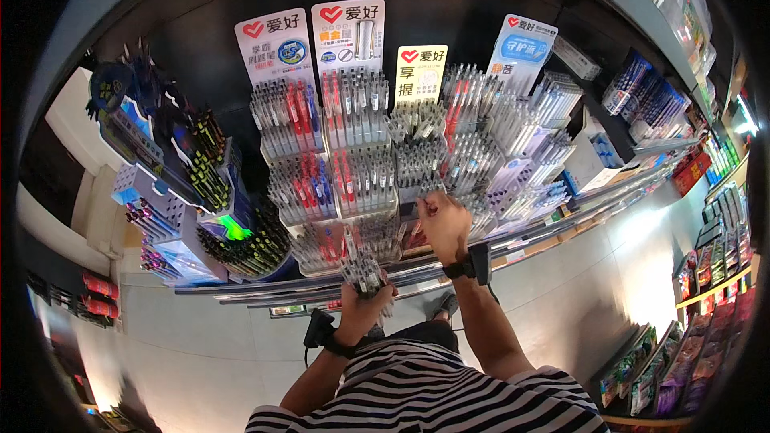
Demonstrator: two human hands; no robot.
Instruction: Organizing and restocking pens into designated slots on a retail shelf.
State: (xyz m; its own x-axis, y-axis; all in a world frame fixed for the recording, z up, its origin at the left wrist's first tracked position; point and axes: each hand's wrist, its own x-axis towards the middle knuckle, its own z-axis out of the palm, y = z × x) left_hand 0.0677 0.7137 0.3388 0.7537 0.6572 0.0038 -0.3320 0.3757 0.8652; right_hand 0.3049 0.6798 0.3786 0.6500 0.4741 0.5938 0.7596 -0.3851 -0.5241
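My left hand [364,307] grips a bundle of clear-barrelled pens [363,270], in front of the lowest tier of a pen display. My right hand [445,221] is raised over the lower front of the narrower display rack [407,198] beside it. Its fingers are curled at that rack, and whether a pen is between them cannot be made out. Behind the hands, tiered clear racks hold gel pens, mostly clear with some red pens [299,109] and blue pens [323,186]. Each wrist wears a black strap with a small device [479,263].
Printed header cards [349,33] stand behind the racks. To the left is a round stand of black and yellow pens [252,246]; to the right, white pen boxes [592,150]. The metal shelf edge [258,290] runs below. Packaged goods [662,367] fill a rack at lower right.
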